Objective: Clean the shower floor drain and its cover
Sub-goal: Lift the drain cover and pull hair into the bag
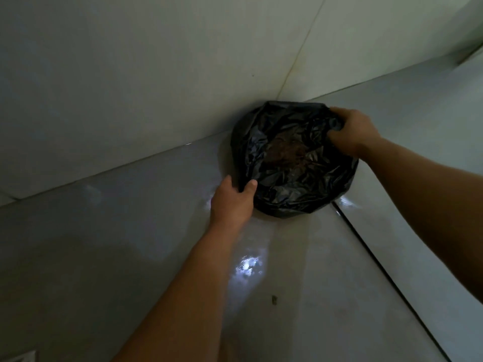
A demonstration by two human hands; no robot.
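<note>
A round bin lined with a black plastic bag [292, 178] stands on the floor in the corner where two walls meet. Brownish debris [286, 151] lies at the bottom of the bag. My left hand [232, 202] grips the bag's near-left rim, thumb over the edge. At the far-right rim my right hand [351, 131] pinches the plastic. No drain or drain cover can be made out; the bottom-left corner only shows a pale square edge [21, 357], too cut off to identify.
The room is dim. Glossy grey floor tiles [130, 244] reflect light near the middle. A dark groove or track [379, 262] runs diagonally across the floor from the bin toward the lower right. A small dark speck [274, 299] lies on the floor.
</note>
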